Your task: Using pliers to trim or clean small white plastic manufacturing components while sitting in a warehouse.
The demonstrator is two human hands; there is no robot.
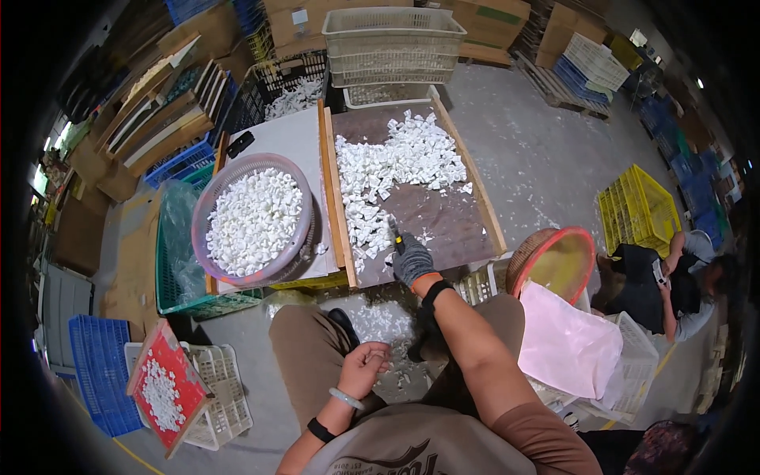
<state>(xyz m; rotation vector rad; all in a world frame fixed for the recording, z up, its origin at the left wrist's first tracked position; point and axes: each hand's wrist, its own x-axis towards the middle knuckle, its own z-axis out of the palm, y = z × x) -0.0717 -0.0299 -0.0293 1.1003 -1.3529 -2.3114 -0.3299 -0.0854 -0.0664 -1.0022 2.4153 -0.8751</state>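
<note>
My right hand [413, 263], in a grey knit glove, grips a small tool with a black and yellow handle [398, 241]; its exact kind is too small to tell. The tool's tip points at the near edge of a heap of small white plastic pieces [396, 162]. These pieces lie spread over a brown work board [451, 222] with wooden side rails. My bare left hand [366, 366] hangs above my lap, away from the board. Its fingers are curled together, and what they hold, if anything, is hidden.
Left of the board stands a pink basin [202, 237] heaped with white pieces. A red board [174, 360] with more pieces sits at lower left. An orange-rimmed basket [583, 241] and pink cloth [570, 336] lie right. Beyond them sits another person [693, 277].
</note>
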